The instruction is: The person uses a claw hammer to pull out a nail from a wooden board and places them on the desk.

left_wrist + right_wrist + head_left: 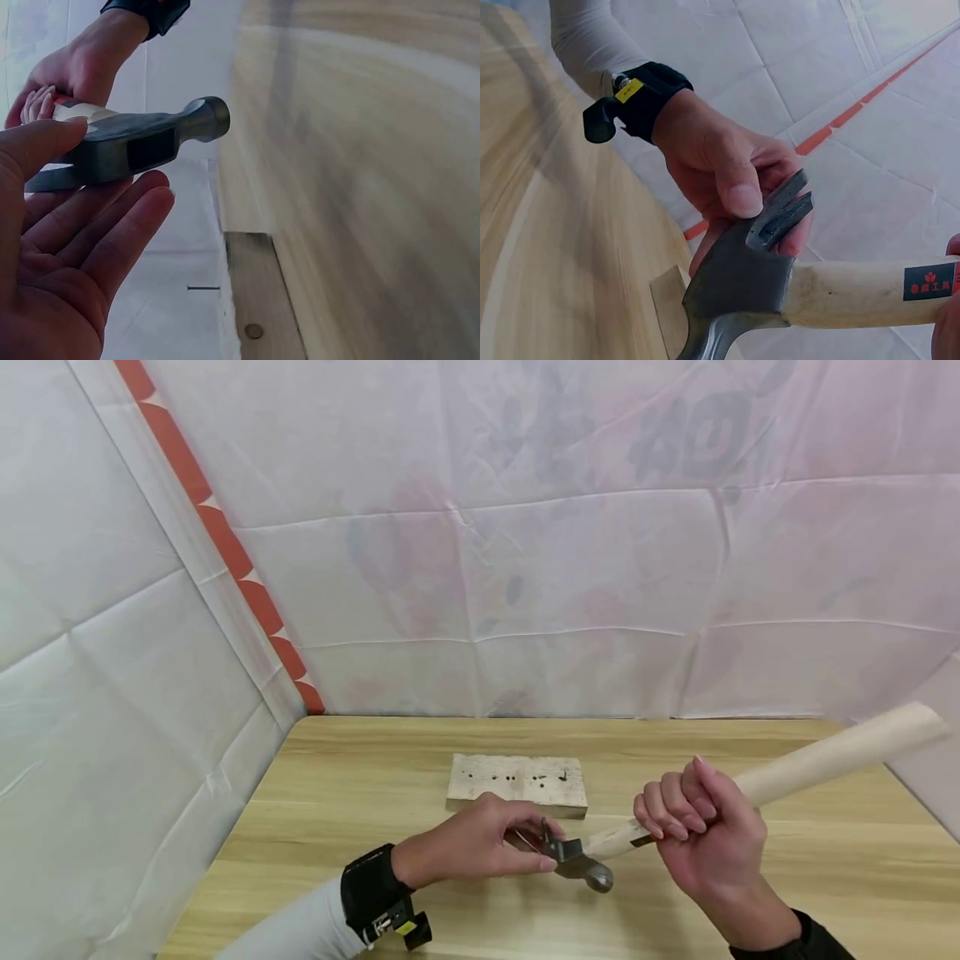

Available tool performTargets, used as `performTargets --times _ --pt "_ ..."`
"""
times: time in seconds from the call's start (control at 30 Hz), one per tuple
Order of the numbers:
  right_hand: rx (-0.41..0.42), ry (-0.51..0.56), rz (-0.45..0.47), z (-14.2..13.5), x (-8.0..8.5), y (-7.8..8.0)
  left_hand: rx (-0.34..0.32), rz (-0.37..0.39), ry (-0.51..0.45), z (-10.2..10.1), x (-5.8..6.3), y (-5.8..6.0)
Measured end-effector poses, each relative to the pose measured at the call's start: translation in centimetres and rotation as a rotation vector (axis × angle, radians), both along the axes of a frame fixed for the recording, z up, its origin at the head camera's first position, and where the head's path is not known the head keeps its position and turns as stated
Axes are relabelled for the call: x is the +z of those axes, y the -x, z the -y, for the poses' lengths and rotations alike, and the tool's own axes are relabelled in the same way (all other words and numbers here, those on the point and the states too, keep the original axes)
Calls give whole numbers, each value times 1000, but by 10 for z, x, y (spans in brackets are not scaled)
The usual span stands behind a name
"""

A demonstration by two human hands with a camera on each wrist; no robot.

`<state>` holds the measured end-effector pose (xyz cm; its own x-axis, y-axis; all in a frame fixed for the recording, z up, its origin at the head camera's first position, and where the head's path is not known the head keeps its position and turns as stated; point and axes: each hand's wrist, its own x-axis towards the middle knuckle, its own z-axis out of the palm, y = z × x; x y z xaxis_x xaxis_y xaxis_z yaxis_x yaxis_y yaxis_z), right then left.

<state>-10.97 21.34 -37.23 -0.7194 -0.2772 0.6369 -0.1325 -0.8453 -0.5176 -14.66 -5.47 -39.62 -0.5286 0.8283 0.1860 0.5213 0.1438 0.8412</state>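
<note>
A claw hammer (pixel 840 758) with a pale wooden handle and dark metal head is held slantwise above the table by both hands. My right hand (pixel 712 839) grips the handle near its middle, the fingers curled round it. At the claw end, my left hand (pixel 480 843) pinches the metal, its thumb on one side and fingers on the other. In the right wrist view the two-pronged claw (pixel 780 214) shows between thumb and fingers. Just behind the head lies a wooden block (pixel 480 787) with several dark holes. A thin nail (pixel 204 288) sticks out of it.
The wood-grain table (pixel 322 827) carries the block near its middle. White sheeting (pixel 375 568) hangs behind the table and along the left side, with a red scalloped strip (pixel 225 539) near the corner. The handle's end reaches over the table's right edge.
</note>
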Motion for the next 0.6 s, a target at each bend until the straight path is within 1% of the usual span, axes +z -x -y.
performTargets --times 0.07,0.13,0.23,0.37,0.43,0.5,0.6 --pt "-29 -37 -21 -3 1 2 -8 -42 11 1 3 5" --pt "-58 -72 -32 -5 2 4 1 -98 21 3 6 10" --pt "-87 -105 -39 -9 4 8 51 -156 67 7 9 18" --pt "-126 -138 -45 -15 8 12 136 -221 176 12 14 27" --pt "-152 -157 -52 -18 9 14 169 -245 222 13 14 32" --pt "-169 -169 -59 -20 10 16 202 -251 258 15 13 38" --pt "-199 -185 -52 -23 12 18 248 -224 283 17 9 47"
